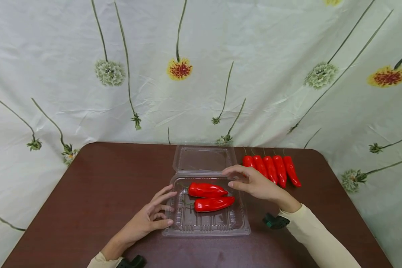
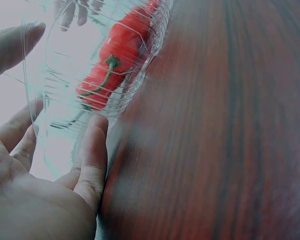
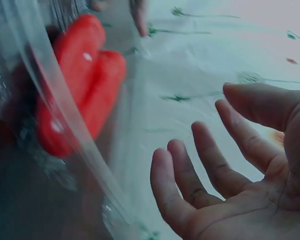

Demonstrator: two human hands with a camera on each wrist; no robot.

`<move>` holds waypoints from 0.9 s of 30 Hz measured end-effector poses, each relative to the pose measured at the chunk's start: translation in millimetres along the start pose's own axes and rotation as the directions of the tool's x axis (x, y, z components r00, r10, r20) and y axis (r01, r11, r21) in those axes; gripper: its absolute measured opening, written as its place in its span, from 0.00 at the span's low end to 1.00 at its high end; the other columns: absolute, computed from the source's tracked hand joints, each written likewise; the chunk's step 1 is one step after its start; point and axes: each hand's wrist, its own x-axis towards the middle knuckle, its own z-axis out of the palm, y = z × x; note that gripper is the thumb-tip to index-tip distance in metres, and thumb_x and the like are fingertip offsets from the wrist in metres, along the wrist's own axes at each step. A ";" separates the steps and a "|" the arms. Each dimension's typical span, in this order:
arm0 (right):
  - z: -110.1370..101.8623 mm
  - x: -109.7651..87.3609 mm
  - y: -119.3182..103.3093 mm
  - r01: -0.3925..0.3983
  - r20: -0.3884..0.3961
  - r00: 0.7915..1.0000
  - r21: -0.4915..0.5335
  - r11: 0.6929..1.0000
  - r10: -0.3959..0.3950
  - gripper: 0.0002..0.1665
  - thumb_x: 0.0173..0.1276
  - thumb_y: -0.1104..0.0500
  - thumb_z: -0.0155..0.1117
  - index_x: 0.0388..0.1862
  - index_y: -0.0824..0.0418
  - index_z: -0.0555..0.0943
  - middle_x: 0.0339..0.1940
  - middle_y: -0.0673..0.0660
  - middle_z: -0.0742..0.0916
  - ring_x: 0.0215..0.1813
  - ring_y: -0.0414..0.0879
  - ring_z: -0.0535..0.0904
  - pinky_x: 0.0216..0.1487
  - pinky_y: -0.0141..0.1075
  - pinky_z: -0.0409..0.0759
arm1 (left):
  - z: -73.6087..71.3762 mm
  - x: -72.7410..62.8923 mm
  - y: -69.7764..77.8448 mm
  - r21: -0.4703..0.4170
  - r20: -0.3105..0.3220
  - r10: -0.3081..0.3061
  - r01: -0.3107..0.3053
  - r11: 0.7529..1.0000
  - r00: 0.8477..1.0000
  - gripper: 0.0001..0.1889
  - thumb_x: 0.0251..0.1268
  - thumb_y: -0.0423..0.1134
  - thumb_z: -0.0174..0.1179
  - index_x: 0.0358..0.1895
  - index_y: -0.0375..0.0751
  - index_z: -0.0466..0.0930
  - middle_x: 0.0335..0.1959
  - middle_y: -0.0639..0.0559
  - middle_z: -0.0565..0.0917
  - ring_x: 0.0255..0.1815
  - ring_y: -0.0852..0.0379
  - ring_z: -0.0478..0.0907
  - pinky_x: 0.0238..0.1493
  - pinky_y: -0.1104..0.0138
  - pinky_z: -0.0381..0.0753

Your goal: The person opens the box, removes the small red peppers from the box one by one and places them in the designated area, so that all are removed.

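Note:
A clear plastic clamshell container lies on the table with its lid folded back. Inside it are two red peppers, an upper one and a lower one, side by side with their green stems to the left. My left hand rests its spread fingers along the container's left side; the left wrist view has the fingertips right at the clear wall. Over the container's upper right corner hovers my right hand, fingers loosely bent and nothing between them, the palm bare in the right wrist view.
Several more red peppers lie in a row behind my right hand, stems toward the back edge. The dark brown table meets a pale floral cloth at the back and sides.

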 end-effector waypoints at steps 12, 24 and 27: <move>25.9 21.4 9.7 -0.005 0.124 0.992 0.055 0.998 -0.002 0.19 0.71 0.63 0.64 0.59 0.66 0.80 0.59 0.64 0.83 0.61 0.58 0.78 0.57 0.36 0.79 | 0.2 0.5 2.2 -0.008 -0.007 -0.009 0.009 1.000 1.000 0.39 0.67 0.26 0.62 0.78 0.35 0.54 0.82 0.46 0.40 0.61 0.50 0.75 0.50 0.68 0.80; 42.0 26.7 20.8 0.011 0.132 0.991 -0.095 0.995 0.001 0.16 0.70 0.61 0.67 0.55 0.55 0.83 0.55 0.53 0.86 0.56 0.50 0.79 0.59 0.43 0.79 | -0.2 0.2 0.2 0.002 -0.005 -0.031 0.031 1.000 1.000 0.39 0.67 0.27 0.62 0.79 0.37 0.54 0.83 0.46 0.40 0.61 0.51 0.75 0.51 0.68 0.80; 44.7 26.5 21.6 0.036 0.126 0.992 -0.168 0.985 -0.015 0.16 0.69 0.61 0.68 0.54 0.53 0.83 0.51 0.53 0.87 0.52 0.50 0.80 0.56 0.43 0.78 | 0.3 0.9 0.0 0.001 -0.006 -0.021 0.021 1.000 1.000 0.39 0.67 0.27 0.62 0.79 0.37 0.54 0.82 0.46 0.40 0.61 0.50 0.75 0.50 0.68 0.80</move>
